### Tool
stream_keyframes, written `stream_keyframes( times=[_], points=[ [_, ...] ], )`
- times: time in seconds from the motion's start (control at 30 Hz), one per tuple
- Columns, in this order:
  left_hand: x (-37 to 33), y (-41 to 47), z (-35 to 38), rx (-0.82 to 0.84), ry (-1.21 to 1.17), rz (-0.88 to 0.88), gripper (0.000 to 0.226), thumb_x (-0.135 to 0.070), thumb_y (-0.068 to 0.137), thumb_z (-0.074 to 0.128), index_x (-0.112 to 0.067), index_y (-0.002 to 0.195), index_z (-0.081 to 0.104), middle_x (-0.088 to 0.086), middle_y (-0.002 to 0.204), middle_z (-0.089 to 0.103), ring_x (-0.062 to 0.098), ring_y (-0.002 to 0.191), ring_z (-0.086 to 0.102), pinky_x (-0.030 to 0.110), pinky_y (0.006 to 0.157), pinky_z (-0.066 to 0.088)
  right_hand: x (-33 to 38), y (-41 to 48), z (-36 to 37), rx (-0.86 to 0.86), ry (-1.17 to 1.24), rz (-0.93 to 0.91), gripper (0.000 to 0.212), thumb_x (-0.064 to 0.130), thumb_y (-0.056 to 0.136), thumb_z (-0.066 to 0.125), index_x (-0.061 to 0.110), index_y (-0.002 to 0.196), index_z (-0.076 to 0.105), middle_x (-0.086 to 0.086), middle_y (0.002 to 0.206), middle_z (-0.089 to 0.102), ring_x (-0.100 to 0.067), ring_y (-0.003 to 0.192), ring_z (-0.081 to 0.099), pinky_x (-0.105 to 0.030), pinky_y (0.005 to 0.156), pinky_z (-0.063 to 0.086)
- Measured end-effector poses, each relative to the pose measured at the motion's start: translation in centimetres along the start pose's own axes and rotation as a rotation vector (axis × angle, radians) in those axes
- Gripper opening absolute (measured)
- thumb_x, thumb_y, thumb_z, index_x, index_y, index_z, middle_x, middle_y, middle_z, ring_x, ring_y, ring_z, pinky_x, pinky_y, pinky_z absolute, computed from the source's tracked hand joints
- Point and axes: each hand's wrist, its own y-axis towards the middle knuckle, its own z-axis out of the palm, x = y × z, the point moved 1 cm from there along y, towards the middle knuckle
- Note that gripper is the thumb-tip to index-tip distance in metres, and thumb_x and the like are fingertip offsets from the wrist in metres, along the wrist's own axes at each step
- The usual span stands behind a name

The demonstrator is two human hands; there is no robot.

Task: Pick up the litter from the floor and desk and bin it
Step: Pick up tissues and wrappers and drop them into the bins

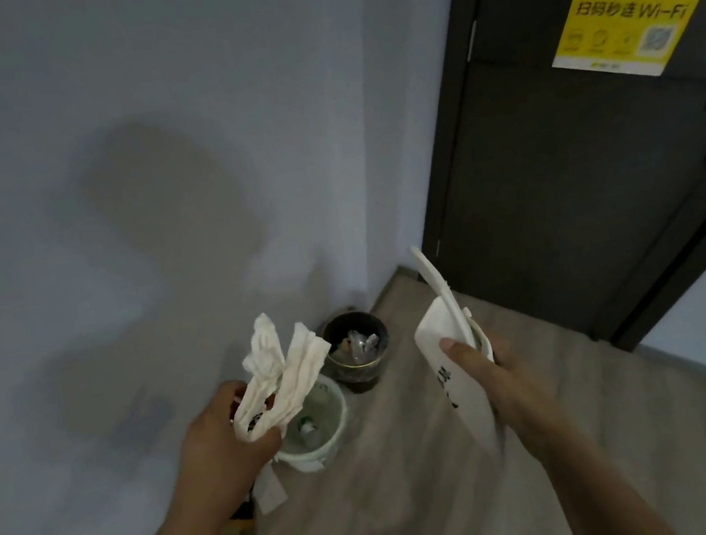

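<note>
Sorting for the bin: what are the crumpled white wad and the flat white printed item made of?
The crumpled white wad, left hand: likely matte tissue paper, soft creases. The flat white printed item, right hand: probably crisp-edged matte paper or card.

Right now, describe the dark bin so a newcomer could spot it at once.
Start at the dark door with the yellow Wi-Fi sticker and drop to the wall corner left of it. The round bin stands there on the floor, holding litter. Unlike the white bucket beside it, it is dark with a thin light band.
</note>
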Motion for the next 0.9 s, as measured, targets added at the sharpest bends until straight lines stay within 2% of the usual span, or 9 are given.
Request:
stream_keyframes(
  times=[0.1,0.2,0.33,0.4,0.57,0.73,0.83,0.9],
  points=[
    [-0.1,2.8,1.7,0.000,0.014,-0.046,0.041,-0.010,0.065,0.082,-0.028,0.092,0.056,-0.018,0.074,0.062,-0.009,0.065,0.056,0.006,0.051,0.038,0.1,4.2,-0.5,0.027,0.012,0.009,0.059,0.049,0.082,0.065,0.031,0.136,0.050,-0.001,0.100,0.070,-0.017,0.080,0.071,-0.026,0.059,0.057],
    [0.2,5.5,3.0,0.002,0.033,-0.093,0.042,-0.013,0.066,0.082,-0.029,0.095,0.056,-0.019,0.074,0.061,-0.008,0.065,0.055,0.006,0.052,0.035,-0.1,7.8,-0.2,0.056,0.005,0.037,0.061,0.048,0.082,0.066,0.034,0.138,0.047,0.001,0.101,0.070,-0.014,0.079,0.072,-0.031,0.064,0.060],
    [1.1,10.3,4.7,0.029,0.019,-0.127,0.043,-0.014,0.067,0.082,-0.026,0.098,0.055,-0.018,0.075,0.059,-0.005,0.066,0.054,0.008,0.052,0.035,0.1,12.9,0.9,0.087,-0.018,0.069,0.052,0.043,0.084,0.065,0.035,0.133,0.049,0.006,0.100,0.066,-0.015,0.081,0.070,-0.022,0.057,0.055],
    [1.5,13.1,5.4,0.045,0.027,-0.132,0.044,-0.015,0.068,0.082,-0.026,0.100,0.054,-0.020,0.076,0.057,-0.005,0.068,0.053,0.008,0.054,0.033,0.2,15.5,1.5,0.085,-0.031,0.084,0.055,0.043,0.084,0.064,0.033,0.135,0.048,0.005,0.106,0.064,-0.017,0.090,0.067,-0.025,0.061,0.055],
    [2.9,20.9,6.6,0.064,-0.008,-0.144,0.042,-0.019,0.070,0.080,-0.027,0.101,0.053,-0.018,0.079,0.059,-0.004,0.071,0.055,0.011,0.057,0.037,1.2,22.6,4.0,0.099,-0.063,0.112,0.054,0.045,0.082,0.066,0.035,0.133,0.051,0.003,0.114,0.066,-0.019,0.101,0.065,-0.046,0.087,0.056],
    [3.5,28.2,8.0,0.143,-0.020,-0.136,0.038,-0.018,0.071,0.078,-0.027,0.098,0.054,-0.010,0.080,0.063,0.002,0.072,0.060,0.019,0.060,0.045,1.5,29.4,6.2,0.117,-0.145,0.115,0.059,0.046,0.083,0.066,0.032,0.137,0.047,0.000,0.121,0.063,-0.018,0.105,0.062,-0.043,0.089,0.055],
    [3.3,31.9,9.4,0.193,-0.016,-0.131,0.034,-0.016,0.071,0.077,-0.026,0.094,0.054,-0.007,0.076,0.062,0.002,0.068,0.059,0.012,0.055,0.043,0.8,32.8,6.8,0.141,-0.165,0.146,0.064,0.048,0.082,0.066,0.031,0.140,0.044,0.001,0.122,0.061,-0.017,0.105,0.061,-0.036,0.084,0.055],
    [3.2,34.0,10.8,0.234,0.010,-0.122,0.033,-0.016,0.072,0.077,-0.023,0.093,0.053,-0.004,0.073,0.060,0.006,0.065,0.057,0.012,0.053,0.042,0.1,35.0,6.7,0.155,-0.180,0.184,0.067,0.050,0.081,0.065,0.030,0.141,0.042,0.000,0.125,0.059,-0.018,0.108,0.059,-0.037,0.086,0.054]
  ],
)
